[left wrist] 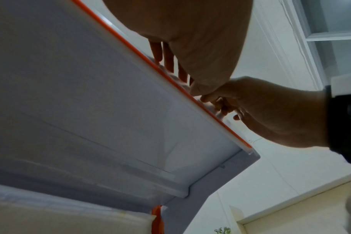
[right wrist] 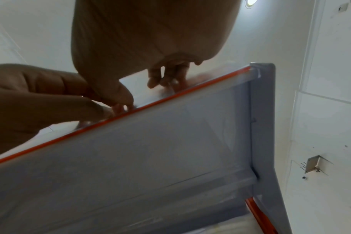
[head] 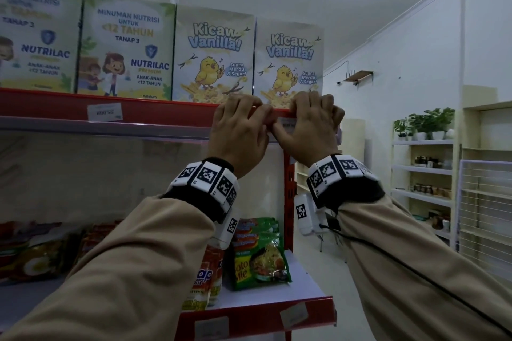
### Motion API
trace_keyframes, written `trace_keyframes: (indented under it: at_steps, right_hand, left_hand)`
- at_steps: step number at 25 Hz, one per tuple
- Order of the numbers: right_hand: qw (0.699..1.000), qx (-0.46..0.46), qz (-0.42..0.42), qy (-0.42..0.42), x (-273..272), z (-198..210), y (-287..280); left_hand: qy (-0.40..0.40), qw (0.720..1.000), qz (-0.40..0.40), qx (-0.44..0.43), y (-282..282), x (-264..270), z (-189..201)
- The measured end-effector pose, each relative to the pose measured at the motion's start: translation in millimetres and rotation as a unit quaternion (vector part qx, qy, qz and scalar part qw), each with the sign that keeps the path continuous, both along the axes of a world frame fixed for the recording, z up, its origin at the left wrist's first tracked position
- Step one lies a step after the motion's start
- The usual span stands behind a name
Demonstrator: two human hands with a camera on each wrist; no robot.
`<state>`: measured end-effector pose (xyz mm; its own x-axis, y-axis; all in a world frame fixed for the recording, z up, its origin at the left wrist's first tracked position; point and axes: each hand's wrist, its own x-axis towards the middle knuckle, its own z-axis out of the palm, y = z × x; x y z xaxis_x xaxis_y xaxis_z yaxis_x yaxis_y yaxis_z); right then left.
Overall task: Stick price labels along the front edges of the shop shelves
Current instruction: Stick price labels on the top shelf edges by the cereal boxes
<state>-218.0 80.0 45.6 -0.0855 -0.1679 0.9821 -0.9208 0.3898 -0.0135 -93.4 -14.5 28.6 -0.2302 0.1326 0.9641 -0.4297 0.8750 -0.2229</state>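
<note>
The top shelf's red front edge (head: 155,112) runs across the head view. A white price label (head: 286,124) sits on it near the right end, mostly hidden by my hands. My left hand (head: 238,130) lies just left of the label, its fingers (left wrist: 168,60) straight against the edge strip (left wrist: 130,47). My right hand (head: 310,122) covers the label's right part, with fingers (right wrist: 166,79) bent over the rim (right wrist: 190,91) and thumb under it, pinching the label. The two thumbs meet at the label. Further left on the same edge is another label (head: 104,113).
Nutrilac boxes (head: 124,47) and Kicaw Vanilla boxes (head: 288,63) stand on the top shelf right behind my fingers. The lower shelf holds noodle packets (head: 260,255), and its red edge carries two labels (head: 293,314). An aisle and white shelving (head: 424,169) lie to the right.
</note>
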Motion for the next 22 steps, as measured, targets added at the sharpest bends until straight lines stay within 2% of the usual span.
trace_keyframes:
  at_steps: [8, 13, 18, 22]
  right_hand:
    - [0.983, 0.083, 0.151, 0.062, -9.5, 14.8, 21.3]
    - [0.981, 0.136, 0.126, 0.062, -1.5, 23.9, 23.7]
    - [0.981, 0.153, 0.110, 0.037, 5.6, 23.2, 20.7]
    - [0.975, 0.213, 0.066, -0.013, 12.2, 35.5, 23.1]
  left_hand:
    - [-0.083, 0.993, 0.078, 0.023, 8.3, 7.1, 24.0]
    - [-0.083, 0.991, 0.107, 0.019, 11.1, 13.0, 30.7]
    - [-0.044, 0.998, 0.048, 0.023, 5.9, 18.5, 21.3]
    - [-0.028, 0.999, 0.026, 0.031, 2.3, 16.5, 17.9]
